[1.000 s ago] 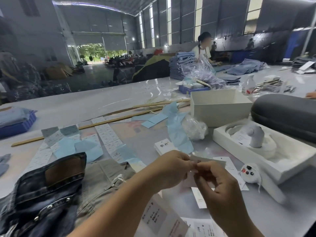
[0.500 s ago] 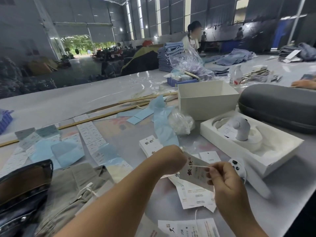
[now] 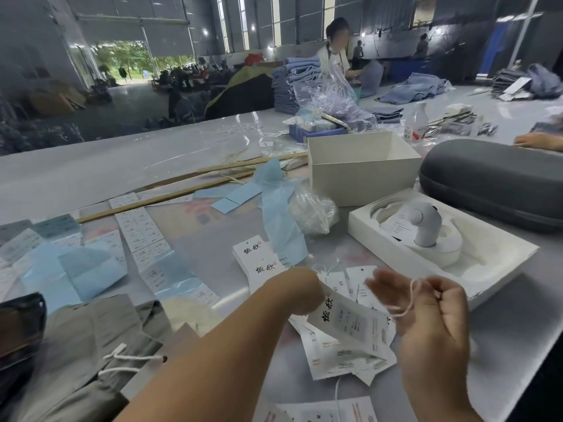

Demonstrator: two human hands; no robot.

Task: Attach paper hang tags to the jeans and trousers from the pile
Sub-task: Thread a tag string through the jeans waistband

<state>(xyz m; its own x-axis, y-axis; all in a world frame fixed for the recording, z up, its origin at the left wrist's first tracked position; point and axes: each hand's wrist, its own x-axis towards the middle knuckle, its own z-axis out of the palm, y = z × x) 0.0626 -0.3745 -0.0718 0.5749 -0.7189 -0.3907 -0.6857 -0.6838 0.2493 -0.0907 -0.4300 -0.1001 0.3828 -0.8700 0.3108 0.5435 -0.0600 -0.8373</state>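
Both forearms are bare, no sleeves are seen; the left hand (image 3: 294, 292) and right hand (image 3: 432, 324) wear nothing.

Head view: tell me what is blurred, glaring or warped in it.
Head view: the right hand and its string are motion-smeared at the fingertips; the hang tag held by the left hand keeps readable print; ceiling light glares off the table; the wide lens bends the wooden stick and the table's far edge; the bright doorway is washed out.
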